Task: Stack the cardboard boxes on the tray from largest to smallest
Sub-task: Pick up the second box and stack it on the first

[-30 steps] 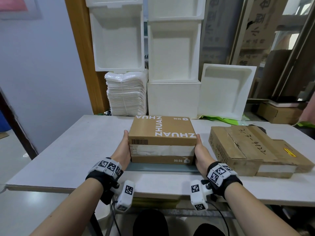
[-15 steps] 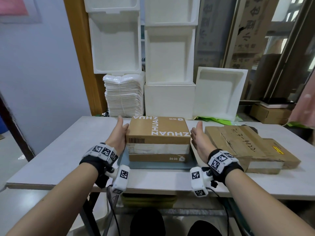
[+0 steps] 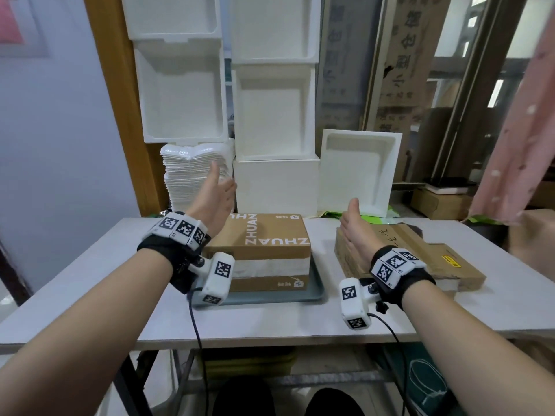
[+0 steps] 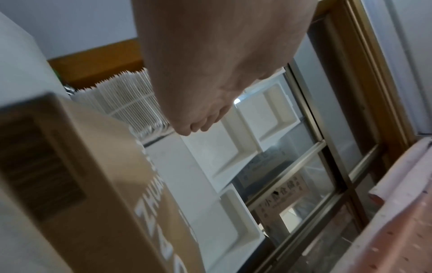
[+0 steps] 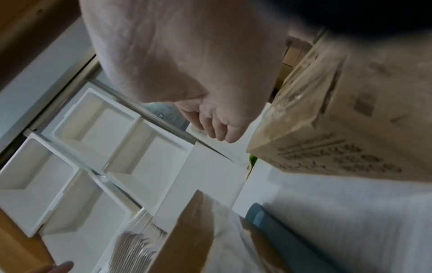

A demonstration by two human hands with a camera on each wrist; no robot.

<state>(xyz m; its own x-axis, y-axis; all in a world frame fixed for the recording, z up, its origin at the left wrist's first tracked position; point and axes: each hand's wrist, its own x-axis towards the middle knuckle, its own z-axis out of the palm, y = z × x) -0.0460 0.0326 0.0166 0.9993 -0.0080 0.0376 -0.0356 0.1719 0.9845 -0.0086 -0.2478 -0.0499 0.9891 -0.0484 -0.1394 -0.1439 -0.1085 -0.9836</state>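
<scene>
A brown box printed ZHUAN ZHUAN (image 3: pixel 264 244) stands on the grey-blue tray (image 3: pixel 315 283) at mid table. Nothing lies on top of it. My left hand (image 3: pixel 214 196) hovers above the box's back left corner, fingers straight and empty; the left wrist view shows the palm (image 4: pixel 210 73) above the box (image 4: pixel 105 184). My right hand (image 3: pixel 356 232) is open, thumb up, at the left edge of a worn flat cardboard box (image 3: pixel 402 244) to the right of the tray. A thinner box with a yellow label (image 3: pixel 450 265) lies against that one's right side.
White foam bins (image 3: pixel 273 115) and a stack of white trays (image 3: pixel 192 178) stand along the table's back edge. A foam lid (image 3: pixel 357 172) leans there too. Pink cloth (image 3: pixel 525 130) hangs at the far right. Bare tabletop (image 3: pixel 105 265) lies left of the tray.
Both hands have let go of the ZHUAN ZHUAN box, which now rests on the tray. The left hand rose above it; the right hand moved right to the worn box.
</scene>
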